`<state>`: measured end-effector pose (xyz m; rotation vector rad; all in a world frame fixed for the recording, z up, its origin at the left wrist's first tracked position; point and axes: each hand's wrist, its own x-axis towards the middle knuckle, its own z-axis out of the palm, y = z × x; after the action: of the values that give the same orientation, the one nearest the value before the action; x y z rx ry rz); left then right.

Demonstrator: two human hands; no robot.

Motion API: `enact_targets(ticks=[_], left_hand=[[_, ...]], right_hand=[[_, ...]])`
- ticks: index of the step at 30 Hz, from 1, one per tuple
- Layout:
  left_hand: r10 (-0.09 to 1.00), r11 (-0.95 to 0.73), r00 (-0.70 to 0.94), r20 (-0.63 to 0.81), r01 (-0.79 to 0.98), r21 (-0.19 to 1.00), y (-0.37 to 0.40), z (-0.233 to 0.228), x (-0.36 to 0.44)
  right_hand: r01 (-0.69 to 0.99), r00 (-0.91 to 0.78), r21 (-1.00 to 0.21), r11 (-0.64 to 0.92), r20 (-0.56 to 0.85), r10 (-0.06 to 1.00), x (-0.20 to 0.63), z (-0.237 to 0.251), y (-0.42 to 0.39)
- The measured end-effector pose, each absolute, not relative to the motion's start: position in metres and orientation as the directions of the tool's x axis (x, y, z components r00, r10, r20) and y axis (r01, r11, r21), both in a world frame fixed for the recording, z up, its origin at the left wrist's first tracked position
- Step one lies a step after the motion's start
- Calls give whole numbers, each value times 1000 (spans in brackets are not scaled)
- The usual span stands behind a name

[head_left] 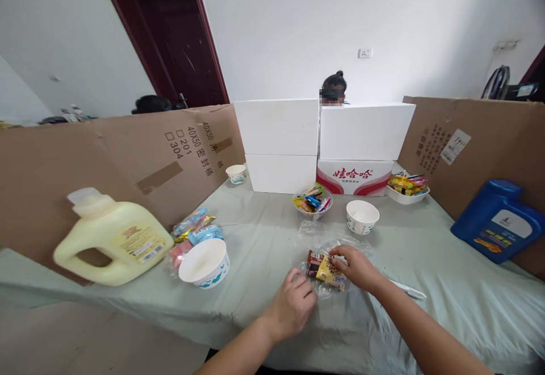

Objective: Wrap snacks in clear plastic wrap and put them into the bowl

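Bare forearms (244, 345) nearest, at six and between four and five o'clock. Left hand (293, 301) at six: palm down, fingers loosely curled beside crinkled clear film (324, 292), contents hidden, so cannot tell its grip. Right hand (353, 265) at five: narrow grip, thumb and fingertips touching glossy yellow packet (328, 275); pinched or merely touched, cannot tell. Close against it, brown packet (314, 262). Cloth-draped worktop (264, 227), front edge toward seven; room for moving between left hand and round white bowl (206, 262), between seven and eight.
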<state>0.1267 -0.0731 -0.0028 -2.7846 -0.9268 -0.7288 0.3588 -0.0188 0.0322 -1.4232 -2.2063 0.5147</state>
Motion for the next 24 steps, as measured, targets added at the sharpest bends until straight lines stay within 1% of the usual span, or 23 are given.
enact_targets(ticks=[3, 5, 7, 9, 12, 15, 18, 20, 21, 23, 24], left_hand=[[567, -795, 704, 429, 603, 61, -83, -1, 120], [611, -761, 654, 447, 640, 103, -80, 5, 122], [648, -729, 581, 492, 661, 180, -71, 11, 129], [700, -682, 484, 526, 671, 290, -57, 13, 136], [784, -586, 358, 508, 697, 413, -40, 4, 143], [823, -546, 352, 446, 708, 449, -34, -12, 142], [853, -512, 373, 366, 736, 442, -39, -20, 141], [877, -476, 372, 305, 767, 430, -43, -21, 142], [886, -460, 372, 276, 780, 424, -45, -21, 143], [898, -438, 369, 239, 794, 421, -46, -23, 144], [900, -434, 369, 230, 795, 423, -46, -25, 145]], right_hand=[[761, -389, -520, 388, 113, 914, 353, 37, -13], [776, -411, -497, 389, 69, 909, 346, 39, -8], [791, -431, -468, 393, 30, 902, 339, 39, -3], [804, -447, -435, 405, 8, 895, 332, 40, -1], [817, -464, -384, 430, 4, 886, 326, 40, -6], [829, -456, -355, 432, 18, 890, 326, 41, -19], [841, -421, -356, 407, 42, 906, 340, 40, -31], [846, -385, -380, 373, 46, 922, 358, 40, -30], [839, -359, -422, 343, 44, 932, 369, 41, -26], [792, -280, -553, 260, 50, 959, 392, 48, -11], [759, -216, -614, 218, 78, 973, 401, 54, 0]])
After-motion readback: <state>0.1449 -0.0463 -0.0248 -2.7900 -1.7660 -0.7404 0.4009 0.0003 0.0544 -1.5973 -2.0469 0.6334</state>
